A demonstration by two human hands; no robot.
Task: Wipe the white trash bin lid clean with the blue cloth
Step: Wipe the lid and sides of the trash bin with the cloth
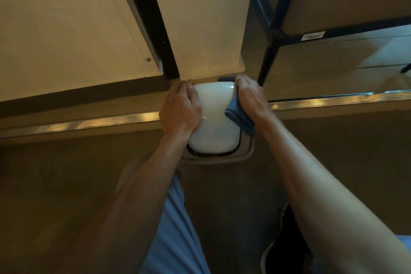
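Note:
The white trash bin lid is glossy and domed, seen from above on the floor against the wall. It sits tilted over the beige bin rim, with a dark gap along its near edge. My left hand lies on the lid's left side, its fingers curled over the far edge. My right hand grips the blue cloth and presses it against the lid's right side. Part of the cloth pokes out beyond my fingers at the far right corner.
A cream wall column and a door with a black frame rise just behind the bin. A metal floor strip runs left to right. A dark blue rack leg stands at the right. My shoe is near the bottom.

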